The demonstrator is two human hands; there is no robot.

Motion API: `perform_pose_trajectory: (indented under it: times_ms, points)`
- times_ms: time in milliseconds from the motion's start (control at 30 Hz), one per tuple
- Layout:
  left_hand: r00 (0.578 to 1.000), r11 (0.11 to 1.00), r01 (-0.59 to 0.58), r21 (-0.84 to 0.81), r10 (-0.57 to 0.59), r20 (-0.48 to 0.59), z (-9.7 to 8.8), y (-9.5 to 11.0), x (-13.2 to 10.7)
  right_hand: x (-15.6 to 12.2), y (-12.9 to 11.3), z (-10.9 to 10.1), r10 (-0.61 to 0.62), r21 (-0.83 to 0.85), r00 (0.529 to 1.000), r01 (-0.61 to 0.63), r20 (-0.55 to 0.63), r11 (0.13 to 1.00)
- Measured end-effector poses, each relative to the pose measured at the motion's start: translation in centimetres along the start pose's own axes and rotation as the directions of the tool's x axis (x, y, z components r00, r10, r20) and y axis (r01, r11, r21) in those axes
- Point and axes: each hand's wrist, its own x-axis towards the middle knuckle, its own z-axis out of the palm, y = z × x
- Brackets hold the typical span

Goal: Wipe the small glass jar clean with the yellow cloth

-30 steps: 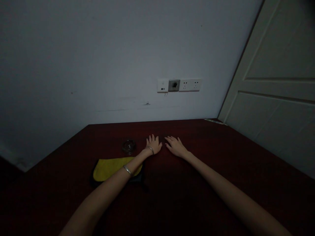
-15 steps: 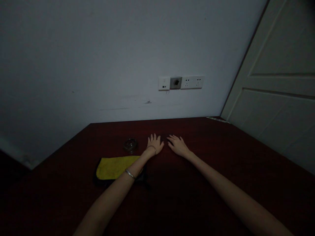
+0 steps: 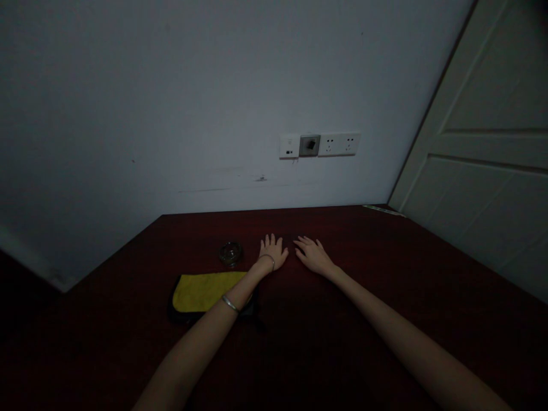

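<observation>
My left hand (image 3: 273, 252) lies flat on the dark red tabletop (image 3: 342, 228), fingers spread and holding nothing. Beside it, my right hand (image 3: 314, 257) rests on the same surface with its fingers stretched out and a small gap between the two hands. Left of my left hand stands a round glass ashtray (image 3: 231, 252), apart from the fingers. A folded yellow cloth (image 3: 201, 292) with a dark edge lies nearer to me, partly hidden under my left forearm. Bracelets show on my left wrist and forearm.
Behind the table rises a pale wall with scuff marks, carrying a row of sockets (image 3: 338, 145) and a grey switch plate (image 3: 309, 145). A panelled white door (image 3: 479, 188) stands along the right side. At the back right corner lies a thin pale strip (image 3: 383, 210).
The whole view has shifted slightly, so everything appears a little further right. My hands keep their place on the table, and the ashtray and cloth have not moved.
</observation>
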Motion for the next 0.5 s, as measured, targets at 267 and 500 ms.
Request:
perform_pose_trajectory:
  times_ms: [267,500]
  points:
    - [1.000,1.000,-0.010,-0.028,0.010,-0.009,0.0,-0.1,-0.1,0.0,0.1,0.3,0.000,0.021,1.000,0.001,-0.019,1.000]
    - [0.996,0.993,-0.095,-0.069,0.095,0.000,-1.6,-0.1,-0.8,0.3,-0.2,0.4,-0.005,0.105,0.997,0.013,-0.077,0.994]
